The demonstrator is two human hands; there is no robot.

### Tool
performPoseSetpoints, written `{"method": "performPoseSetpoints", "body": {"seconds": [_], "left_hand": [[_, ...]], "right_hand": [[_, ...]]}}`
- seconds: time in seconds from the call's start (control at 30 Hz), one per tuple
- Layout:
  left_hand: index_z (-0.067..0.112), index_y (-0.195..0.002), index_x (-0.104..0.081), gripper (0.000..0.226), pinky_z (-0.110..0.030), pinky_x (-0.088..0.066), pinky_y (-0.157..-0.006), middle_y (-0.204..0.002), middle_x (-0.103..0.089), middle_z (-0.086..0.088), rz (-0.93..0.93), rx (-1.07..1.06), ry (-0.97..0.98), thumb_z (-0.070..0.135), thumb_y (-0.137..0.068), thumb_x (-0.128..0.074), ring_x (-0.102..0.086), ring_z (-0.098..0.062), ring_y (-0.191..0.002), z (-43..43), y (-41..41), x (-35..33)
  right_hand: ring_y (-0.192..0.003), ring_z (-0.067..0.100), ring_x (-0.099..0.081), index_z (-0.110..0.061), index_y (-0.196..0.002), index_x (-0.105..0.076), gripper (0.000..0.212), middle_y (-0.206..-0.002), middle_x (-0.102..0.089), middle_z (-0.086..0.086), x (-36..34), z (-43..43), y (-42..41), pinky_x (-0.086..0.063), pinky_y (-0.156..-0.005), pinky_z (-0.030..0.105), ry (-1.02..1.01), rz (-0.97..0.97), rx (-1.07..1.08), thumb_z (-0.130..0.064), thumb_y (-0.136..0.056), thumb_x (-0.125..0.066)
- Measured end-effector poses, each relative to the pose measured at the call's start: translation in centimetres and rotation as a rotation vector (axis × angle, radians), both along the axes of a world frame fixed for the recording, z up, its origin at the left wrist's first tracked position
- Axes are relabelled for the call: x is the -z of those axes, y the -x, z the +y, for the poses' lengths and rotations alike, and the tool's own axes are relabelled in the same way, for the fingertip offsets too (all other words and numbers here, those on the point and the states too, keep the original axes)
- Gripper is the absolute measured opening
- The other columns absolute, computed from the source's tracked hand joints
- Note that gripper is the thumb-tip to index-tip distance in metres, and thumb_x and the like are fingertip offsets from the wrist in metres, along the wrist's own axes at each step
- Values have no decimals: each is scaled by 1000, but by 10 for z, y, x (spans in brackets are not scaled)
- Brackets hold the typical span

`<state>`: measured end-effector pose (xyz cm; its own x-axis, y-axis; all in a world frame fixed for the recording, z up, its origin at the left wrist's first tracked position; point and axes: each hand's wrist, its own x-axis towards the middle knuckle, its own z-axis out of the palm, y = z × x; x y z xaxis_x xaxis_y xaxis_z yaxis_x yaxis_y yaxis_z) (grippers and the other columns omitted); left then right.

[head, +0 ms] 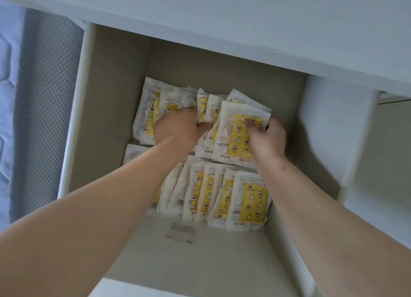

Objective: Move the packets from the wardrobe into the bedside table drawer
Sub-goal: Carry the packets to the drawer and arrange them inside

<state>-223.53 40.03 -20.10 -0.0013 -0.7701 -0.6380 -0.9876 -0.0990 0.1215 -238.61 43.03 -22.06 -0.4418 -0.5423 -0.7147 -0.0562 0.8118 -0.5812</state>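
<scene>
The open bedside table drawer (pixel 106 110) has beige walls and holds several clear packets with yellow patterned inserts. A far row of packets (pixel 151 110) lies flat and overlapping; a near row (pixel 222 194) leans in a fan. My left hand (pixel 178 128) is down among the far row, its curled fingers gripping packets near the row's middle. My right hand (pixel 266 136) pinches the upper right corner of the top packet (pixel 240 136) at the row's right end.
The white tabletop (pixel 244 19) overhangs the drawer's back. A grey-blue mattress edge (pixel 40 96) runs along the left. A small printed label (pixel 181 232) lies on the drawer floor in front of the near row. The white drawer rim (pixel 320 141) stands on the right.
</scene>
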Motion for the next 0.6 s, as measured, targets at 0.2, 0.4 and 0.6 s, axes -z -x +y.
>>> {"method": "performPoseSetpoints", "body": {"seconds": [0.2,0.4,0.6], "left_hand": [[15,-86,-50,45,-23,-31,-49,-72,-50,0,-152,147,-24,59,-91,-44,-50,-20,-67,-6,0,-8],[23,-141,-29,80,-44,-29,-105,-143,-27,-11,23,249,140,52,-77,-67,-23,-33,-134,-14,-2,-15],[28,-150,0,116,-55,3,-114,-157,5,9,214,490,-71,53,-66,-75,18,-26,-144,-25,8,3]], "right_hand": [[-98,29,-59,-16,-103,-61,32,-113,-54,7,4,5,6,-51,-88,46,-73,255,-143,-40,-83,-67],[-129,35,-34,-28,-141,-29,79,-145,-24,11,-9,9,9,-38,-103,43,-57,419,-404,-40,-76,-74],[-136,30,-19,-40,-146,-17,98,-153,-16,-2,-7,-9,4,-24,-105,38,-76,402,-774,-48,-69,-76]]}}
